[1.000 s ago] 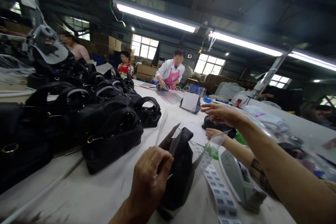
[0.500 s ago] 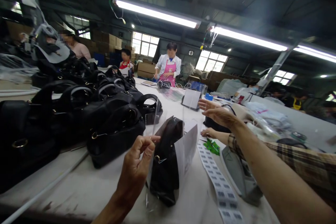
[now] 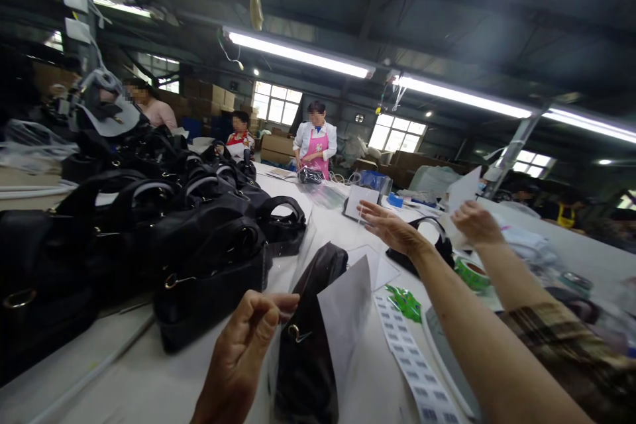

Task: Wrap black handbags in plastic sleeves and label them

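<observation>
My left hand (image 3: 243, 351) is low in the middle of the view, its fingers pinched on the edge of a clear plastic bag (image 3: 288, 278). Inside that bag stands a small black handbag (image 3: 308, 324) with a white card (image 3: 342, 324) beside it. My right hand (image 3: 392, 228) reaches forward above the table, palm open and fingers spread, holding nothing. Just beyond it lies another black bag (image 3: 437, 245).
A co-worker's hand (image 3: 477, 222) on a plaid-sleeved arm holds up a white sheet (image 3: 464, 189) at the right. Several black handbags (image 3: 199, 245) line the white table (image 3: 149, 384) on the left. A barcode label strip (image 3: 412, 371) and a green tape roll (image 3: 472, 273) lie at the right. Other people stand at the far end.
My left hand went from gripping the black handbag to pinching the plastic bag's edge. The co-worker's hand rose from the table with a white sheet. My right hand stayed stretched out.
</observation>
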`<state>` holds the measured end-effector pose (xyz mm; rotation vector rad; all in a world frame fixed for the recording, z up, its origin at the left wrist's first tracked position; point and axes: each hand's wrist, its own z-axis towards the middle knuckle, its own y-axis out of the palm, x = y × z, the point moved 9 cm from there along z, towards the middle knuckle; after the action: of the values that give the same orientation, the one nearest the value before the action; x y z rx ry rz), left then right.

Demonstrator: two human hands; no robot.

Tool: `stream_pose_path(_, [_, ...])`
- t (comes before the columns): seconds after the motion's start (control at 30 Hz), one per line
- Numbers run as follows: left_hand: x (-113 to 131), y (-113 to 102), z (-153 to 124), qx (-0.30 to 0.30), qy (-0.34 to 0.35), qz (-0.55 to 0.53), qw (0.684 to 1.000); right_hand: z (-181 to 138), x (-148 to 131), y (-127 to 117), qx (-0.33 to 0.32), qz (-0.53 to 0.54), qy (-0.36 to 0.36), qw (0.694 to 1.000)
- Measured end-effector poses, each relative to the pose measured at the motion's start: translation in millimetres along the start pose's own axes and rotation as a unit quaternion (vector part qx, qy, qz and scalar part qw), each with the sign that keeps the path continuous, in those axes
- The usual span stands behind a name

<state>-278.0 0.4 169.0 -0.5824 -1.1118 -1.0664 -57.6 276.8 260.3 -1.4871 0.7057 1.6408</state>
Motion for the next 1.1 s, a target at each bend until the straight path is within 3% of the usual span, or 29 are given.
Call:
stream_pose_path(0.17, [-0.9,-0.1,-6.1,0.013,-0.002,0.008,1.0,2.3,5.5,19.9,-0.038,0.022,0.014,0.999])
stream_pose_path(0.33, [-2.1,-5.7,-2.3,0.034,0.011,0.017,0.999,1.8,8.1,12.8,0.016,0.035,-0.007,0.999])
stream_pose_path(0.4, [-1.9,-17.0,8.3,0.048,0.024,0.011,0.999,-2.2,2.8,-0.7,0.059,0.042,-0.029,0.997])
stream_pose_path(0.53, [12.0,-62.1,42.5,0.131,0.069,-0.07,0.986,-28.9,-18.3,-32.1,0.139,0.059,-0.071,0.986])
stream_pose_path(0.67, [33.8,-84.4,75.6,0.138,0.103,-0.113,0.978,-65.4,-37.5,-40.0,0.178,0.051,-0.08,0.979])
stream_pose_path(0.8, [22.1,-85.4,93.3,0.13,0.084,-0.134,0.979,-99.2,-38.7,-33.8,0.229,0.032,-0.101,0.968])
stream_pose_path(0.93, [-11.9,-78.9,97.0,0.116,0.027,-0.076,0.99,-121.1,-3.3,-33.7,0.271,0.03,-0.04,0.961])
stream_pose_path(1.1, [1.7,-70.7,98.6,0.096,0.099,-0.027,0.99,-138.4,5.6,-46.0,0.321,0.037,-0.073,0.943])
